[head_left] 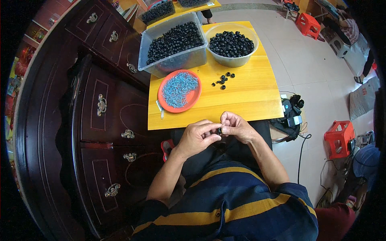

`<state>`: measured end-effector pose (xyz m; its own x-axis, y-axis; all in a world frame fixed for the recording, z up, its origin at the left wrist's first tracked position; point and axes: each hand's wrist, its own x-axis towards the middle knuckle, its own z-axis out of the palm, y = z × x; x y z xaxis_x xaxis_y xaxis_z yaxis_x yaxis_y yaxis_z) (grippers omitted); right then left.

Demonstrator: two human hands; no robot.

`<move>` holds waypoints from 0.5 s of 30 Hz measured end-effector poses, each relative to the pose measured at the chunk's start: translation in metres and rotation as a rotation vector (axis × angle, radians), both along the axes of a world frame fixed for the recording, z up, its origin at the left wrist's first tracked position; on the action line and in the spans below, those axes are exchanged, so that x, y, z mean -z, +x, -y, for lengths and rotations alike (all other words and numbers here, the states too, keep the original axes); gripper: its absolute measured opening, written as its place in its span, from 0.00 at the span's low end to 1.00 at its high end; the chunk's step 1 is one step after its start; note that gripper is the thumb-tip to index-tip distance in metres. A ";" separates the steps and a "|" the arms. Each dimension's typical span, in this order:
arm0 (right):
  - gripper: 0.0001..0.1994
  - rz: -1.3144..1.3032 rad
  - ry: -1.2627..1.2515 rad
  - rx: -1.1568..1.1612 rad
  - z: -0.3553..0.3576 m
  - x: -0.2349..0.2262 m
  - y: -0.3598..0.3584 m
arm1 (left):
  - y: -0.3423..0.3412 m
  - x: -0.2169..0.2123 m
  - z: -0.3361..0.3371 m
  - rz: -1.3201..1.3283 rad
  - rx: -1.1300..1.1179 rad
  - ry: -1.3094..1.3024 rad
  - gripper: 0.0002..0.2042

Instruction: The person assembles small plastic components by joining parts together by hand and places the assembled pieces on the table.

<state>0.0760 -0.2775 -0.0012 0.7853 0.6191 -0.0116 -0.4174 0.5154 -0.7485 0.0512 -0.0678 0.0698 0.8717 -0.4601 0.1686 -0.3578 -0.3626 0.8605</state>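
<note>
Just off the table's near edge, over my lap, my left hand (200, 136) and my right hand (237, 127) meet. Between their fingertips sits a small round black part (219, 131), pinched from both sides; its details are too small to make out. Beyond them on the yellow table (249, 96) lie several loose black parts (223, 87) of similar look. An orange-red plate (195, 97) carries a heap of tiny shiny blue-silver pieces (179, 89). Behind it stand a clear rectangular bin (173, 64) and a round translucent tub (233, 61), both filled with black parts.
Dark wooden drawers (116, 108) with metal handles rise close on the left. A black bag with boxes and cables (292, 118) lies right of the table. Red stools (339, 138) stand on the tiled floor. Other people sit at the far right. More bins (157, 12) stand on another table behind.
</note>
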 end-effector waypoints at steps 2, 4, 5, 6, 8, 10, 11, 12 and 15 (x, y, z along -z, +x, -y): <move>0.16 -0.008 -0.023 -0.048 0.002 -0.005 0.000 | -0.001 0.000 0.000 -0.003 0.027 0.002 0.19; 0.16 0.002 -0.033 -0.061 0.003 -0.009 0.001 | -0.003 -0.002 0.001 -0.004 0.052 0.006 0.19; 0.17 0.013 -0.044 -0.074 0.003 -0.011 0.001 | -0.004 -0.004 0.002 -0.016 0.057 -0.016 0.18; 0.17 0.011 -0.044 -0.075 0.003 -0.013 0.000 | -0.004 -0.005 0.003 -0.030 0.063 -0.039 0.18; 0.17 -0.009 -0.037 -0.082 0.002 -0.017 -0.001 | -0.005 -0.006 0.003 0.009 0.048 -0.035 0.17; 0.16 -0.014 -0.011 -0.054 -0.002 -0.012 -0.005 | -0.007 -0.007 0.004 0.051 0.032 -0.029 0.17; 0.15 -0.020 0.014 -0.026 -0.003 -0.010 -0.007 | -0.007 -0.008 0.004 0.081 0.015 -0.041 0.16; 0.15 -0.021 0.013 -0.025 -0.004 -0.011 -0.008 | -0.008 -0.008 0.005 0.110 -0.001 -0.054 0.16; 0.15 -0.047 0.005 -0.002 -0.005 -0.016 -0.011 | -0.011 -0.011 0.007 0.130 -0.029 -0.065 0.15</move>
<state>0.0650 -0.2722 0.0143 0.7828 0.6206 -0.0455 -0.4532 0.5185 -0.7251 0.0402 -0.0743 0.0810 0.8535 -0.4193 0.3095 -0.4579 -0.3197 0.8295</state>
